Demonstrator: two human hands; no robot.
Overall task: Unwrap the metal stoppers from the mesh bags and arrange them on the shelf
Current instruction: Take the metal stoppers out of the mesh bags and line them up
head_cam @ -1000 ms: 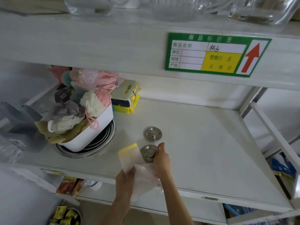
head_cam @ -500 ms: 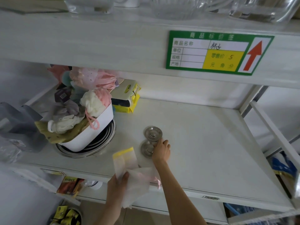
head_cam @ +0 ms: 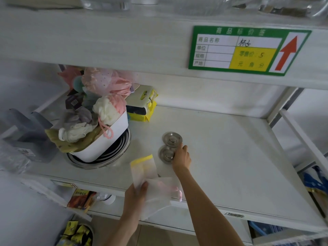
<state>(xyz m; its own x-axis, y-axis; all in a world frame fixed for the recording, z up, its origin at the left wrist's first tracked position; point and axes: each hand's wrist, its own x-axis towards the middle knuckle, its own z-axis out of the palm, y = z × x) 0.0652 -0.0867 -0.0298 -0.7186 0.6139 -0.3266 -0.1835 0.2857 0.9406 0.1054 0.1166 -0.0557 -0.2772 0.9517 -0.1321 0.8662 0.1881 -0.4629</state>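
Note:
Two round metal stoppers lie on the white shelf (head_cam: 230,157), almost touching, one behind the other. The far stopper (head_cam: 171,139) sits free. My right hand (head_cam: 182,158) rests on the right edge of the near stopper (head_cam: 166,155), fingers curled on its rim. My left hand (head_cam: 135,196) is at the shelf's front edge and grips two empty mesh bags: a white one with a yellow band (head_cam: 143,168) standing up, and a white one with a pink drawstring (head_cam: 159,194) hanging over the edge.
A white tub (head_cam: 106,146) heaped with bath sponges leans on stacked metal plates (head_cam: 117,150) at the left. Yellow sponge packs (head_cam: 142,105) lie behind it. A green price label (head_cam: 248,50) is fixed to the shelf above. Grey bags (head_cam: 26,128) sit far left.
My right hand slid the near stopper back until it sits next to the far one. My left hand drew the mesh bags back and down toward the front edge.

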